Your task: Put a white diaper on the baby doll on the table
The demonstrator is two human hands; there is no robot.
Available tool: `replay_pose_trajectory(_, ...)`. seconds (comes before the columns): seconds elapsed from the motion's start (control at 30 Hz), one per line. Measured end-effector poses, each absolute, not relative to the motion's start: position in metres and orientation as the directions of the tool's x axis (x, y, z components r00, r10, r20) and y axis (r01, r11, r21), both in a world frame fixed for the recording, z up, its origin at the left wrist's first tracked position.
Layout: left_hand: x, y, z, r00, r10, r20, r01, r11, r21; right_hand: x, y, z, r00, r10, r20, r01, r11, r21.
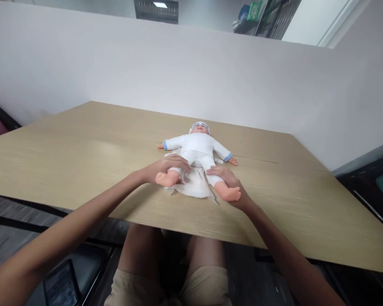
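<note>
A baby doll (198, 144) in a white suit with blue cuffs and a lettered white cap lies on its back, feet towards me. Spread flat beneath its hips and between its legs is a white diaper (195, 187), its side tabs sticking out past the waist. My left hand (162, 167) is wrapped over the doll's leg on the left, just above the bare foot. Around the other leg, my right hand (230, 180) curls from the outer side, fingertips on the white cloth. Both thumbs are mostly hidden.
The doll lies near the front edge of a wooden table (83, 153), which meets a pale wall (178, 72) at the back. A phone-like dark device (61, 284) rests on a seat at lower left. Dark chairs stand at both sides.
</note>
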State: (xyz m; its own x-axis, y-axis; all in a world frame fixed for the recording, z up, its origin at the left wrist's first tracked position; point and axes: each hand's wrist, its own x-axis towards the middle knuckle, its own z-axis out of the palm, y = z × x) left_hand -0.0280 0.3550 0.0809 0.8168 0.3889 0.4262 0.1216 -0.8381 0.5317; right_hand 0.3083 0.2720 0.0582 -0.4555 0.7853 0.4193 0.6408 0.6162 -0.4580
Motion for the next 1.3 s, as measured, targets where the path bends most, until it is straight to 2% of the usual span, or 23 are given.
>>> replay_pose_trajectory(0.07,-0.045,0.354,0.064,0.833,0.370,0.411,0.163,-0.874,0.457,0.321,0.274,0.043,-0.518,0.747,0.417,0.632,0.663,-0.401)
replay_pose_trajectory(0.2,-0.066,0.353,0.033,0.865,0.345,0.364,0.204,-0.905,0.374,0.335,0.279,0.012,-0.648,0.622,0.440,0.607,0.770,-0.195)
replay_pose_trajectory(0.33,-0.069,0.351,0.025,0.892,0.337,0.300,0.243,-0.919,0.311,0.337,0.278,0.007,-0.684,0.594,0.423,0.602,0.787,-0.131)
replay_pose_trajectory(0.47,-0.069,0.350,0.031,0.906,0.348,0.243,0.274,-0.917,0.289,0.338,0.274,0.016,-0.690,0.625,0.364,0.592,0.778,-0.212)
replay_pose_trajectory(0.7,-0.064,0.341,0.048,0.893,0.418,0.167,0.335,-0.864,0.376,0.342,0.277,0.034,-0.635,0.733,0.242,0.613,0.669,-0.420)
replay_pose_trajectory(0.8,-0.054,0.329,0.051,0.859,0.488,0.153,0.414,-0.840,0.351,0.326,0.266,0.041,-0.583,0.781,0.225,0.677,0.620,-0.397)
replay_pose_trajectory(0.93,-0.039,0.312,0.045,0.808,0.556,0.195,0.491,-0.819,0.298,0.292,0.245,0.034,-0.517,0.808,0.284,0.785,0.579,-0.219)
replay_pose_trajectory(1.03,-0.030,0.302,0.037,0.762,0.600,0.243,0.543,-0.797,0.263,0.275,0.238,0.023,-0.433,0.838,0.331,0.852,0.501,-0.155)
replay_pose_trajectory(1.1,-0.025,0.299,0.033,0.727,0.631,0.270,0.584,-0.776,0.240,0.271,0.240,0.018,-0.391,0.848,0.359,0.866,0.470,-0.167)
replay_pose_trajectory(1.2,-0.019,0.299,0.035,0.689,0.655,0.310,0.615,-0.755,0.229,0.274,0.249,0.016,-0.342,0.847,0.407,0.849,0.464,-0.252)
replay_pose_trajectory(1.3,-0.014,0.313,0.046,0.625,0.706,0.332,0.644,-0.707,0.292,0.281,0.263,0.021,-0.260,0.846,0.465,0.811,0.453,-0.370)
